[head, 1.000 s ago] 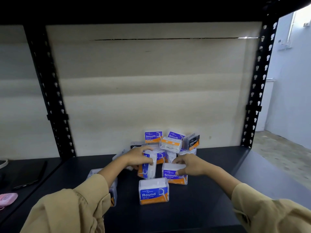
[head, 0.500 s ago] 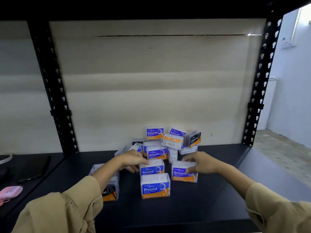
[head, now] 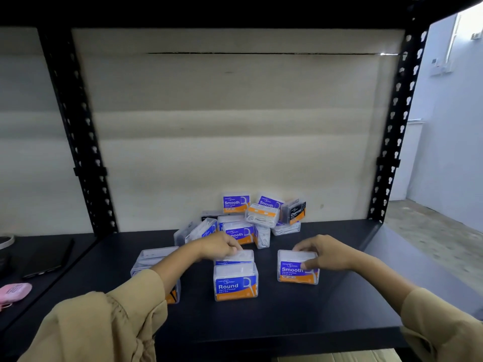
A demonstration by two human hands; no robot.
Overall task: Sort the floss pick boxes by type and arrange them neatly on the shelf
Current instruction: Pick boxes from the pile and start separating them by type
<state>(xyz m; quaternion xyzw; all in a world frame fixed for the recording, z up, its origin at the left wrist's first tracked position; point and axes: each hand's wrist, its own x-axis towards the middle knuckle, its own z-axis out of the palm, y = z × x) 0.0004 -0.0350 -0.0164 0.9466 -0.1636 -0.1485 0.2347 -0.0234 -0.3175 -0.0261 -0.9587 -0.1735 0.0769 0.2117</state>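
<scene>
The right hand (head: 326, 253) gripped a Smooth box (head: 298, 271) on the near right of the black shelf (head: 339, 304), thumb on its front label and fingers curled over its far top edge; the box stood upright, label facing near, well apart from the others, probably to start a place for its own type. The left hand (head: 219, 245) curled over the top of a second box (head: 235, 256), fingertips pinching its far edge; that box stood directly behind the Round box (head: 236, 284) at near centre, touching it or nearly so, which suggested a front-to-back row of one type, though its label was mostly hidden. A clear box (head: 153, 258) sat near left, partly under the left forearm, its type unreadable. The unsorted heap (head: 251, 223) lay far centre against the backing, boxes tilted and leaning; a Charcoal box (head: 296, 211) rested at its right edge; most of the sorting looked undone.
</scene>
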